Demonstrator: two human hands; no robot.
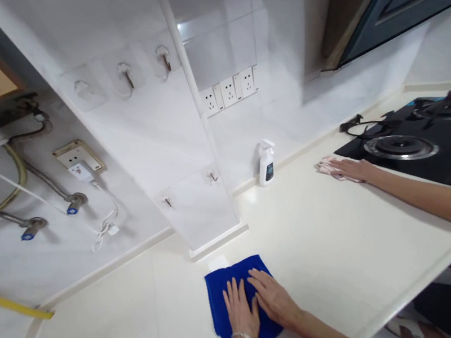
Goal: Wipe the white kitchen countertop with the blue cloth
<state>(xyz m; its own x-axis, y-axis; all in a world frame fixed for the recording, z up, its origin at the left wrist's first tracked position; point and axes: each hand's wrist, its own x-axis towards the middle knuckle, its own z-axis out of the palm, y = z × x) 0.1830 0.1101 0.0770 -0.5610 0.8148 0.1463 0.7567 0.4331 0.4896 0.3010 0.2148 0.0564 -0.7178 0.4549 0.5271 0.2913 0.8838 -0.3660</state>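
Observation:
A blue cloth point(221, 306) lies spread flat on the pale countertop point(179, 308), just in front of the wall pillar. My left hand point(242, 312), with a bracelet at the wrist, rests flat on its middle with fingers stretched out. Beside it, my right hand point(275, 301) presses palm down on the cloth's right part, fingers extended and slightly spread. The two hands nearly meet at the thumbs. Both lie on top of the fabric rather than gripping it.
At the right, another person's hand point(349, 167) rests on a pale pink cloth point(330, 166) beside the black gas stove point(404, 163). A white spray bottle point(266, 165) stands against the wall. Yellow hose point(11, 306), pipes and a plugged-in cord point(113, 201) are at left.

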